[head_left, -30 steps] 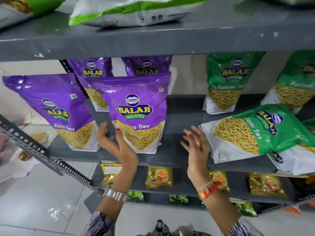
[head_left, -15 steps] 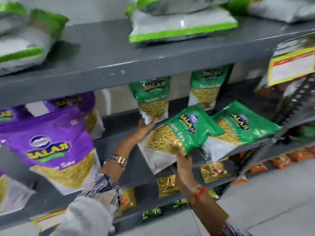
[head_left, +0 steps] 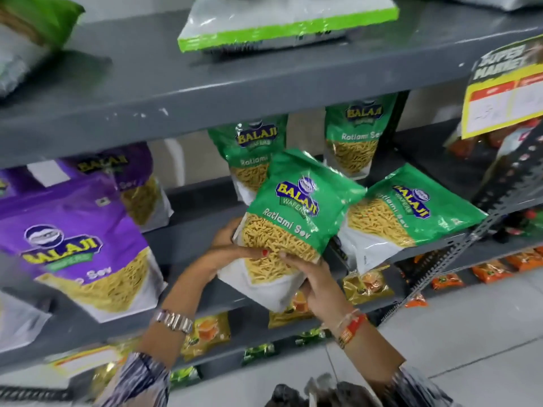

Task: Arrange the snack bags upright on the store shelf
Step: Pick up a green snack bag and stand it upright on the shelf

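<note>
Gripping with both hands, left (head_left: 232, 245) and right (head_left: 311, 277), you hold a green bag (head_left: 293, 218) labelled "BALAJI WAFERS Ratlami Sev".

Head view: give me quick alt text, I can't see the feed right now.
Both hands, left hand and right hand, grip the lower part of a green Ratlami Sev bag, holding it nearly upright at the front of the grey middle shelf. Another green bag lies tilted to its right; purple Aloo Sev bags stand left.
</note>
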Action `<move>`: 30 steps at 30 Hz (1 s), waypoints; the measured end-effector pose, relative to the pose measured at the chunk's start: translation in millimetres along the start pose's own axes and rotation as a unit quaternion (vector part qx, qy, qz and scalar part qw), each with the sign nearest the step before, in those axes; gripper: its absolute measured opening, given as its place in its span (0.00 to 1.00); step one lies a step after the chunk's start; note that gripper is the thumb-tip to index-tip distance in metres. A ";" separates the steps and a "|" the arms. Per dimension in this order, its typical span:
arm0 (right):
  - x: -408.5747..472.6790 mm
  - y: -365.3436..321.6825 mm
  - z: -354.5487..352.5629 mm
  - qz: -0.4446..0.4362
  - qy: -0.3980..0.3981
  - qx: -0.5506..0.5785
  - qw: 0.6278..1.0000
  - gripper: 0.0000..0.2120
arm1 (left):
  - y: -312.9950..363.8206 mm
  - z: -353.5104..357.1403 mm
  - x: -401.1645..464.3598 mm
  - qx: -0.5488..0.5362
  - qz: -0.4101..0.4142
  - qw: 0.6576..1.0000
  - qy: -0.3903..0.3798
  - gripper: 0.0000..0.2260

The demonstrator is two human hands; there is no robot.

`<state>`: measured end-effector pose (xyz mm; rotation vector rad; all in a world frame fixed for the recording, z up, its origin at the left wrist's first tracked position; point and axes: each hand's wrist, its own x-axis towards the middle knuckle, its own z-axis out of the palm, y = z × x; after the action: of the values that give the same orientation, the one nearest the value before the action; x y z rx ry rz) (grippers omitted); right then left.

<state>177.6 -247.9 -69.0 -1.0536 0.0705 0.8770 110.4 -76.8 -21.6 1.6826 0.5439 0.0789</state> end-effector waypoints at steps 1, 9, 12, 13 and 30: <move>-3.4 -5.6 -3.3 -0.003 -0.019 -0.020 1.000 0.31 | 0.0 6.2 -9.3 -0.010 0.006 1.000 0.021 0.36; -24.5 -46.0 -9.3 -0.097 -0.164 -0.120 0.974 0.18 | -2.3 35.9 -69.1 -0.037 0.107 0.978 0.174 0.36; -20.1 -55.6 -3.4 -0.106 -0.188 -0.169 0.962 0.25 | -2.7 35.0 -67.8 -0.032 0.123 0.973 0.191 0.38; -14.2 -58.8 -1.4 -0.110 -0.177 -0.189 0.960 0.27 | -3.7 34.8 -64.6 -0.029 0.131 0.971 0.197 0.37; 45.2 -73.3 16.3 -0.135 -0.184 -0.306 0.924 0.30 | -33.2 21.1 6.8 -0.051 0.136 0.962 0.232 0.44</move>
<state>250.6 -222.9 -27.3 -1.4127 -0.6912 0.8460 113.7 -90.6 -58.9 1.6300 0.6382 0.7052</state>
